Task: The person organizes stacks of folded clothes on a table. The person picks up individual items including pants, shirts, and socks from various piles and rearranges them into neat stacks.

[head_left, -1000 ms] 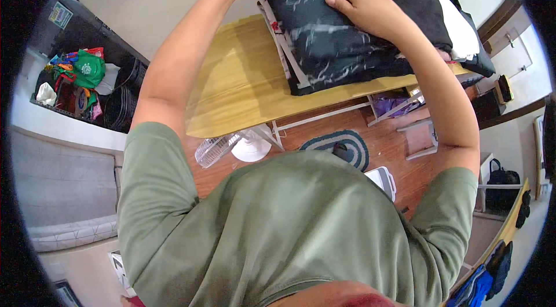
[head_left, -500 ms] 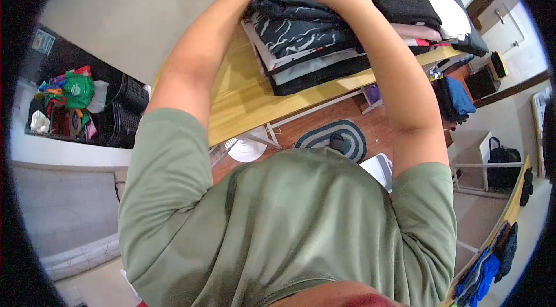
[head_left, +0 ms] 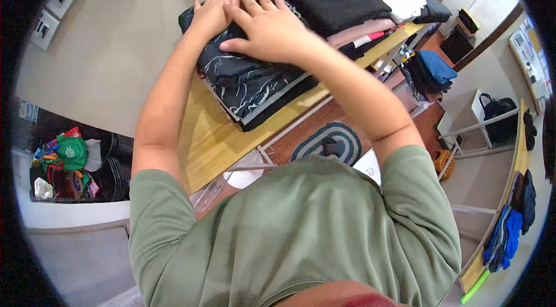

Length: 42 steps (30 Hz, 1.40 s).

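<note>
hands now flat, left hand (head_left: 214, 13), right hand (head_left: 267, 30), open grip pressing soft black marbled folded garment (head_left: 249, 84)

Olive-green short-sleeved T-shirt (head_left: 301, 231), perhaps cotton; bare forearms.

Folded blk marbled garment (head_left: 249, 84), atop stack

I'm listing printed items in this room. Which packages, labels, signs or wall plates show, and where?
Wall plates: upper left wall, pale squares with dark centres.
Small sign: left wall, blue-white rectangle.
Packages: left basket, green, red, white bags.
Wall board: far right, pale with small papers.
</note>
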### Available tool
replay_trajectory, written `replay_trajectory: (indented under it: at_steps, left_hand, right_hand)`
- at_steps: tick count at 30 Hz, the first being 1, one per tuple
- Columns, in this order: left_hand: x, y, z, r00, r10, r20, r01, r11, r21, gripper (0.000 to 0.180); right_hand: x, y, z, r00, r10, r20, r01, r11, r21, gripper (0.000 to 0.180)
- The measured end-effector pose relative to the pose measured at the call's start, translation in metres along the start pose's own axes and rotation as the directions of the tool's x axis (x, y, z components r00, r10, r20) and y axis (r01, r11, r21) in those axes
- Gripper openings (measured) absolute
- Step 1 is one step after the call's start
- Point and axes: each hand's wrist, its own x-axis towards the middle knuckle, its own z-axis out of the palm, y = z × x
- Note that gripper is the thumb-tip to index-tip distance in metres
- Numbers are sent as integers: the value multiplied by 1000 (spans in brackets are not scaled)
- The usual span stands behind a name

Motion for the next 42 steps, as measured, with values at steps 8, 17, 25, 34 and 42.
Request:
replay_trajectory:
  at_steps: [8,17,25,34,42]
  left_hand:
    - [-32,73,-77,994,45,-96,-50,998,-48,97]
    - [-35,96,-48,987,53,151,-56,998,15,128]
    - [-34,100,-65,978,71,195,-60,996,-59,132]
    - [-28,79,-52,977,144,159,-128,986,-103,132]
    - [-56,67,-83,921,363,-142,-389,834,-391,131]
  right_hand:
    - [69,127,-88,985,131,116,-153,966,207,59]
    - [61,172,16,783,374,498,-145,887,-438,77]
    - [68,189,-54,976,158,151,-202,918,342,98]
    - [8,262,-61,713,586,384,-590,798,-122,115]
    - [-47,177,-120,685,643,-344,-467,749,471,89]
